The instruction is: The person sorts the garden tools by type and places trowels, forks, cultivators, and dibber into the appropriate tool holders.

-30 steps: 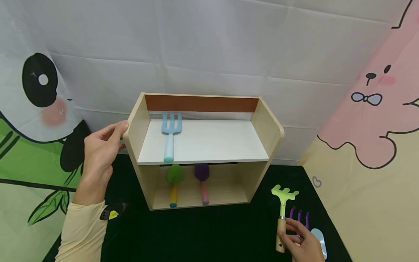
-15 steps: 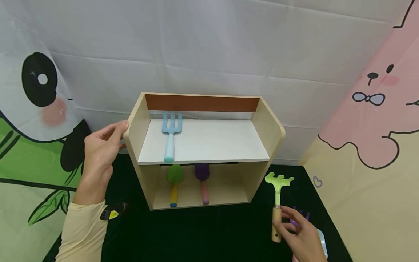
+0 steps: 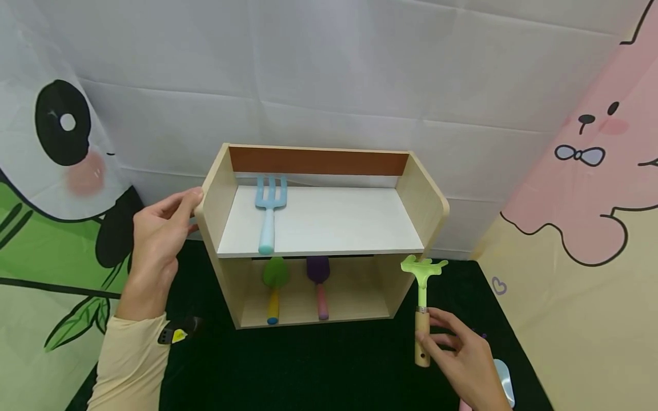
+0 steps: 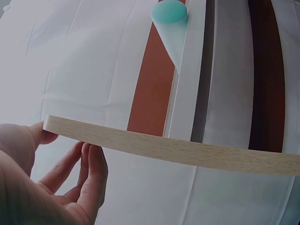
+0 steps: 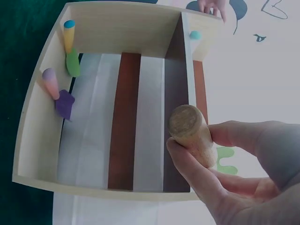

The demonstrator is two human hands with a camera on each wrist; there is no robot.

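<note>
My left hand point(image 3: 161, 248) pinches the upper left side panel of a small wooden two-tier shelf point(image 3: 329, 221), thumb on one face and fingers on the other, as the left wrist view shows. My right hand point(image 3: 465, 351) holds a light-green toy hand rake point(image 3: 422, 279) by its wooden handle point(image 5: 192, 131), tines up, beside the shelf's right panel. A light-blue garden fork point(image 3: 267, 217) lies on the white upper tier. On the lower tier are a green trowel with a yellow handle point(image 3: 273, 297) and a purple shovel with a pink handle point(image 3: 320, 285).
Right of and partly behind my right hand lie a light-blue piece point(image 3: 505, 379) and a pink end point(image 3: 464, 406), mostly hidden. A dark green cloth point(image 3: 308, 371) covers the table. A white backdrop point(image 3: 329, 74) with cartoon animals stands behind the shelf.
My right hand has carried the hand rake left and upward, closer to the shelf's right side. The left hand keeps its grip, and the shelf has stayed in place.
</note>
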